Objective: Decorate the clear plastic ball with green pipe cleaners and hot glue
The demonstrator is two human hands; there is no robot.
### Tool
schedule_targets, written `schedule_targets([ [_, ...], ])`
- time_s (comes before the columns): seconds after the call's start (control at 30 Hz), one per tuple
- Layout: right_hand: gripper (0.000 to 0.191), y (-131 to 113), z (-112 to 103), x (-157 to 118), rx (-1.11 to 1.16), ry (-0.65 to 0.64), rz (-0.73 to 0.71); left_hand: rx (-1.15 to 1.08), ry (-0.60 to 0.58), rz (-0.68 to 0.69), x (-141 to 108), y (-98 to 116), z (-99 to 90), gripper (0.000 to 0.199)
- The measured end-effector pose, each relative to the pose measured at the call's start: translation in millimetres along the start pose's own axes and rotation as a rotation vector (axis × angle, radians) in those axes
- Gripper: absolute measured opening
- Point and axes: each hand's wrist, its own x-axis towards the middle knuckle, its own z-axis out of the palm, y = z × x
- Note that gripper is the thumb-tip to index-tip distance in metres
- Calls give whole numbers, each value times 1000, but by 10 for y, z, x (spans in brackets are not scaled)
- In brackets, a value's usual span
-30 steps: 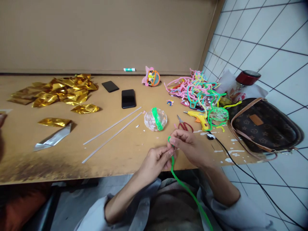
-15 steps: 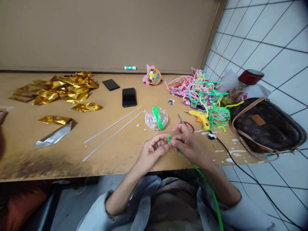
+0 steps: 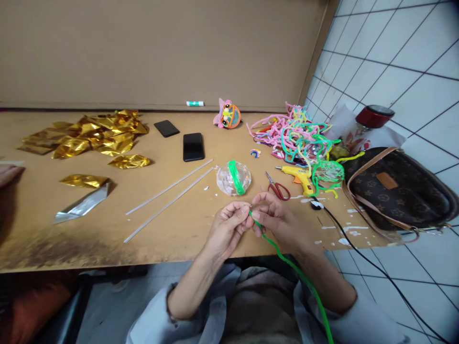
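A green fuzzy cord, like a pipe cleaner [image 3: 283,255], has its end pinched between the fingertips of both hands, just above the table's front edge. My left hand [image 3: 229,224] grips the tip with thumb and forefinger. Close beside it, my right hand [image 3: 276,217] holds the same cord a little lower, and the rest trails over my right forearm toward my lap. Beyond the hands lies a clear round ball [image 3: 224,179] with a green band across it. Red-handled scissors [image 3: 278,190] and a yellow glue gun [image 3: 299,177] rest to the right.
Two thin clear sticks [image 3: 168,186], two black phones [image 3: 192,146] and crumpled gold foil [image 3: 114,136] lie leftward. A tangle of coloured pipe cleaners [image 3: 283,131], a red-lidded jar [image 3: 375,116] and a brown bag [image 3: 405,191] are right. Another person's hand [image 3: 9,174] shows at the left edge.
Both hands have come slightly lower and nearer to me, and the small curl of green at the cord's end is now mostly hidden by the fingers. The scissors' handles are more exposed.
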Motion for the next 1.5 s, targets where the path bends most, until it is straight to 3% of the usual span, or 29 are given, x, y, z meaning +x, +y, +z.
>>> schedule_targets([
  [0.1,30,24,-9,15,-110,41,-41,9,17,-8,6,7,8,38],
  [0.2,18,18,1,25,-374,169,-171,98,61,60,2,35,30,40],
  [0.33,26,-41,40,20,-763,200,-353,403,172,379,-17,65,28,29],
  [0.43,28,-61,64,19,-866,172,-408,596,198,594,-23,76,-5,19],
  [0.73,32,51,64,101,-605,197,-294,653,191,723,-8,101,-34,12],
  [0.83,41,-31,26,103,-477,6,-177,585,200,698,4,185,-42,19],
  [0.93,36,-128,-35,130,-364,-197,-156,377,127,467,42,313,-52,32],
  [1.03,22,-163,-91,211,-458,-113,-390,185,70,251,88,440,-22,40],
  [1.13,23,-153,-128,307,-752,49,-729,179,-7,178,120,522,60,41],
  [1.27,19,-175,-155,393,-1099,106,-1025,316,-39,211,175,579,165,41],
  [1.4,14,-247,-152,467,-1224,294,-1228,387,-37,287,293,648,195,41],
  [1.5,14,-283,-151,511,-1282,358,-1319,406,-52,341,391,686,184,39],
])
